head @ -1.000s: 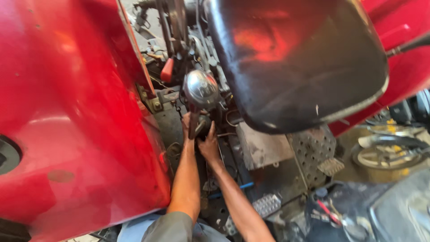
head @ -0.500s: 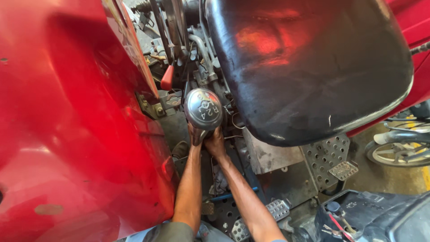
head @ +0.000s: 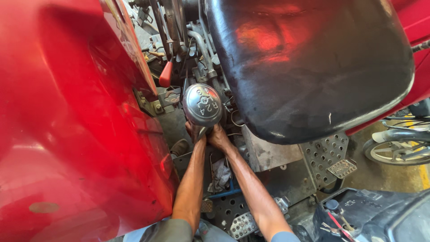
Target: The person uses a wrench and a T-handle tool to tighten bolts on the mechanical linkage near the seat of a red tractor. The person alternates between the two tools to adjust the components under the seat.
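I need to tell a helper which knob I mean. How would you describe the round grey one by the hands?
Find the big black seat; left of its front edge stands a domed grey lever knob, just above both hands. Unlike the slim red handle nearby, it is round, metallic and embossed.

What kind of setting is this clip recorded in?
Most likely a vehicle repair workshop. The person's hands reach low beside a grey gear knob, between a red fender and a black seat of what looks like a tractor. A motorcycle wheel stands on the concrete floor nearby.
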